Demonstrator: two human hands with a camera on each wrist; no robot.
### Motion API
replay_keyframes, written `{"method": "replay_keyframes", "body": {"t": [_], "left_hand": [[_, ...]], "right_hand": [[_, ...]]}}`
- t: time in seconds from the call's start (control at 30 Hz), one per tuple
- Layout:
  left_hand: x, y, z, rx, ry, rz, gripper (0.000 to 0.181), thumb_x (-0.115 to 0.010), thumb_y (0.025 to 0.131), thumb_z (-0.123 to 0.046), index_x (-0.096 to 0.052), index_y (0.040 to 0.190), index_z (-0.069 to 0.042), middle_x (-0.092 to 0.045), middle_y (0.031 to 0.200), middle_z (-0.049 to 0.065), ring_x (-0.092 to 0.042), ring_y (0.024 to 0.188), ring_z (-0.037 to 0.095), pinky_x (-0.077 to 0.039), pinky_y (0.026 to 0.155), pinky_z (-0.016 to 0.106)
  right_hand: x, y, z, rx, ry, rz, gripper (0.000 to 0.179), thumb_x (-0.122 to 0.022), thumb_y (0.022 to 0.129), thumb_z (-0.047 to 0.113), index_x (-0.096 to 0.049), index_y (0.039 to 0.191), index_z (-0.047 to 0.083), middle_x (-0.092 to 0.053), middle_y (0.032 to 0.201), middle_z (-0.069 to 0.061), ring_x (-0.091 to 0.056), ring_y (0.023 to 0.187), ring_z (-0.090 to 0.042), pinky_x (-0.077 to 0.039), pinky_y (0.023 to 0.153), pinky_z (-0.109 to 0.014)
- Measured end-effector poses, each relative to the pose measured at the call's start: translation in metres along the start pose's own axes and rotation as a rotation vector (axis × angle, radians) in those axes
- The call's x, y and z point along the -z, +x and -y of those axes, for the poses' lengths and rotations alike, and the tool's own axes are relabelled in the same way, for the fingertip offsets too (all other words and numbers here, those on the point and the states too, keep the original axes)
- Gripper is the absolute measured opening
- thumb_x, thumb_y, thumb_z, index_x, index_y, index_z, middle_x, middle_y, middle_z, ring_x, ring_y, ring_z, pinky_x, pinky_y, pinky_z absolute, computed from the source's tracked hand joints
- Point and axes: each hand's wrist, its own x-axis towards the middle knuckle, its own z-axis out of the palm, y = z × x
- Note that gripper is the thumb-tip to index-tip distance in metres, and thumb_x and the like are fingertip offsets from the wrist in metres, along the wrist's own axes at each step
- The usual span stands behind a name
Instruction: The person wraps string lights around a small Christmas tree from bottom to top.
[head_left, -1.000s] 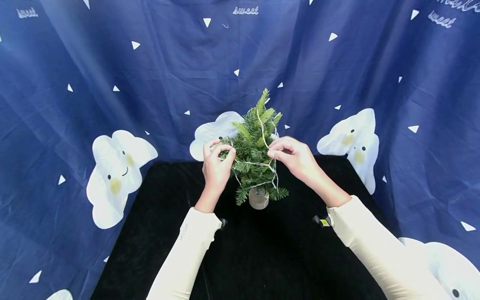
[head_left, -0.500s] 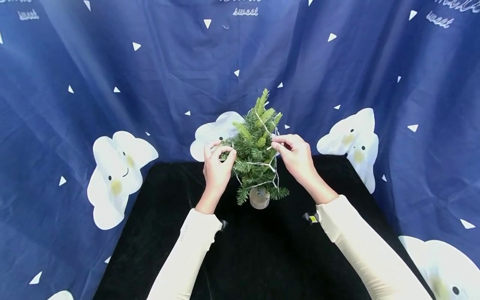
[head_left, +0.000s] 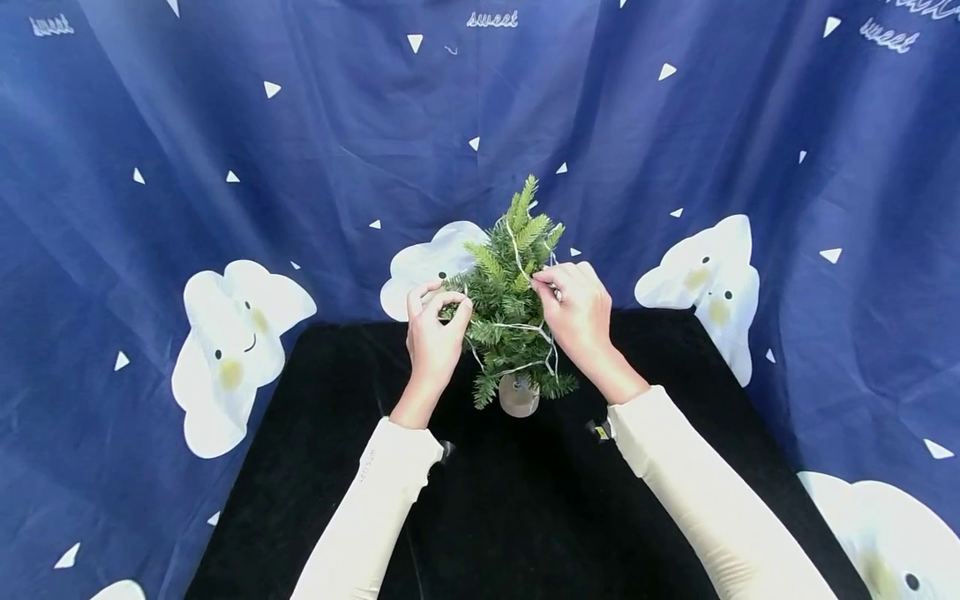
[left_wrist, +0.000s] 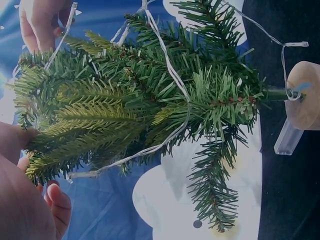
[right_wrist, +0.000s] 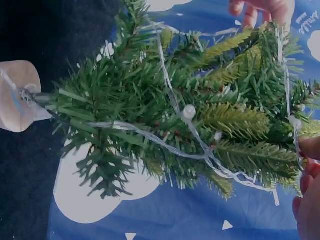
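Observation:
A small artificial Christmas tree (head_left: 502,308) stands upright on a round wooden base (head_left: 519,396). White string lights (head_left: 517,327) wind around its branches. At the tree's left side, my left hand (head_left: 435,337) pinches a branch tip (left_wrist: 37,167) between thumb and fingers; the light wire runs close to those fingertips. My right hand (head_left: 577,308), at the upper right of the tree, pinches a stretch of the light wire (right_wrist: 287,85) that comes down from near the top. Small bulbs (right_wrist: 188,112) show along the wire. The far side of the tree is hidden.
A black cloth (head_left: 480,517) covers the table under the tree. Behind and beside it hangs a blue curtain (head_left: 337,125) printed with white clouds and triangles. A clear plastic piece (left_wrist: 289,137) juts from the wooden base.
My right hand has shifted a little left and up, closer over the tree, with the wire in its fingers. My left hand and the tree stay in place.

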Motion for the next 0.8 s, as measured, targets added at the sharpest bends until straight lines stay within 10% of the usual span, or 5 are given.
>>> {"method": "replay_keyframes", "body": {"t": [0.8], "left_hand": [[0.000, 0.001, 0.000, -0.023, -0.012, -0.009, 0.012, -0.070, 0.088, -0.036, -0.075, 0.092, -0.027, -0.052, 0.138, -0.002, -0.061, 0.101, 0.017, -0.048, 0.088, 0.047]], "right_hand": [[-0.016, -0.001, -0.001, 0.172, -0.079, -0.158, 0.007, -0.073, 0.086, 0.004, -0.073, 0.079, 0.008, -0.072, 0.082, -0.004, -0.059, 0.075, -0.032, -0.040, 0.074, -0.048]]}}
